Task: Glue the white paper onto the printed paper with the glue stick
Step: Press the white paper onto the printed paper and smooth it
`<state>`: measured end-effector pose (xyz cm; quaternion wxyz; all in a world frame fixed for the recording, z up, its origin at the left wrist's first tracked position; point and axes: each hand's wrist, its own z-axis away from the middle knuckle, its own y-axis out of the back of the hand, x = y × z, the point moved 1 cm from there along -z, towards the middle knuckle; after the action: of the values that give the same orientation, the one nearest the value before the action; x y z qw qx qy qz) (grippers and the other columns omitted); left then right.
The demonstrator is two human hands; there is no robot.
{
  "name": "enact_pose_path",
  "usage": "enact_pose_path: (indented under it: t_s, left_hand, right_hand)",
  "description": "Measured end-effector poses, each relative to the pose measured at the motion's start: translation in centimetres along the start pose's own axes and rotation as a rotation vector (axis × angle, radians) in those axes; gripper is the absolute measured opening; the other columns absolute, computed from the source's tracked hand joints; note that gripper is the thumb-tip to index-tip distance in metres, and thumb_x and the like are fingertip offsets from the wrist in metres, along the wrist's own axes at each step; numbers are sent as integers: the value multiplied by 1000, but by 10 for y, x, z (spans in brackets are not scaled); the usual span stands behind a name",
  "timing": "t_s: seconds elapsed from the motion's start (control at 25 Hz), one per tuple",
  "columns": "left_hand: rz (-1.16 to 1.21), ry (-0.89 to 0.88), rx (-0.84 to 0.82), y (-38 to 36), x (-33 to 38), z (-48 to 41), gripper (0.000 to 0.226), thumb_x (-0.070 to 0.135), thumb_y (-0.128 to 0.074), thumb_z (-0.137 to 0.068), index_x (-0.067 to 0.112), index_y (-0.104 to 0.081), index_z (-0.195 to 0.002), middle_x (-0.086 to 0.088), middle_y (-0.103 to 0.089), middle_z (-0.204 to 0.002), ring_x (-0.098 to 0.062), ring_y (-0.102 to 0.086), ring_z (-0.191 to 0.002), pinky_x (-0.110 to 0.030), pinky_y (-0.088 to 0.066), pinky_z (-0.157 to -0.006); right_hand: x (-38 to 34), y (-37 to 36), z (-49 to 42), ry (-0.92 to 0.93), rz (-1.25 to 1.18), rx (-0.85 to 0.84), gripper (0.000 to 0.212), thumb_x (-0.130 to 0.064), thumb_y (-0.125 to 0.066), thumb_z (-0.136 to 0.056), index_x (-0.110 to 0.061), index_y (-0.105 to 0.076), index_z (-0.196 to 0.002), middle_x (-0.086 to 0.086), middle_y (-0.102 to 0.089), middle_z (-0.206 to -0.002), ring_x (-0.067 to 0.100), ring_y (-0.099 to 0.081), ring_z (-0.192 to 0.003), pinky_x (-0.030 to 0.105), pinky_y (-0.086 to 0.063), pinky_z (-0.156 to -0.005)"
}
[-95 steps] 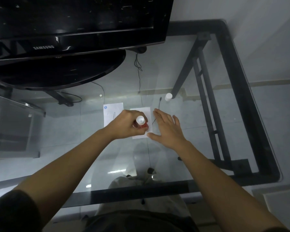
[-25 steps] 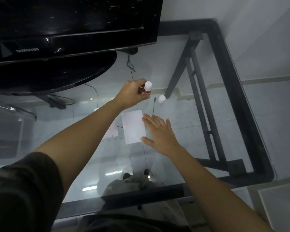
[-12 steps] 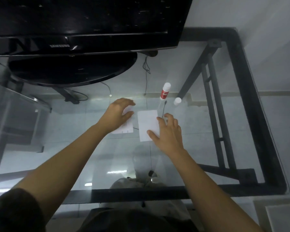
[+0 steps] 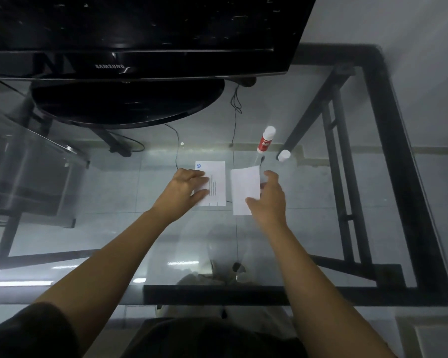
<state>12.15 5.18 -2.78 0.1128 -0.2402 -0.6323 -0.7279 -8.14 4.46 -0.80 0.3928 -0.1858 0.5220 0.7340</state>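
The printed paper [image 4: 217, 177], with a blue logo and lines of text, lies flat on the glass table [image 4: 311, 202]. My left hand [image 4: 184, 189] presses on its left part, with fingers and thumb on the sheet. Just to its right is the white paper [image 4: 243, 188], blank and tilted, its right edge pinched by my right hand [image 4: 271, 200]. The glue stick [image 4: 266, 139], red label and white end, stands uncapped on the table beyond the white paper. Its white cap [image 4: 284, 155] lies a little to its right.
A black television [image 4: 140, 34] on an oval base [image 4: 124, 102] fills the far left of the table. Thin cables [image 4: 235, 120] run across the glass near the papers. The black table frame [image 4: 391, 156] runs along the right and near edges.
My left hand has slid left, uncovering the printed side of the printed paper. My right hand has taken the white paper by its right edge and raised it. The glue stick stays standing.
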Motion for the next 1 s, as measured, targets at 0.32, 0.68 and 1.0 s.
enact_pose_path:
  t_s: [0.32,0.68,1.0]
  left_hand:
    - [44,-100,-65,-26,43,-14,35,20,-61,-87,3,-59,-119,-18,-55,-128,-35,-45,-115,-40,-35,-100]
    - [804,334,34,-2,87,-19,27,47,-65,-77,21,-64,-70,3,-69,-69,-13,-65,-69,-35,-54,-72]
    - [1003,432,3,11,66,-34,40,10,-58,-85,23,-49,-48,11,-47,-50,-9,-48,-55,-23,-42,-59]
  right_hand:
    - [30,40,8,278,-7,307,29,-16,-55,-89,-7,-58,-116,4,-55,-96,16,-57,-80,10,-44,-69]
    - [15,20,25,414,281,176,49,-22,-53,-90,-11,-36,-135,9,-47,-98,20,-55,-83,15,-48,-60]
    - [2,20,7,117,-291,184,45,-45,-54,-85,-25,-45,-124,-3,-49,-115,4,-49,-92,12,-40,-72]
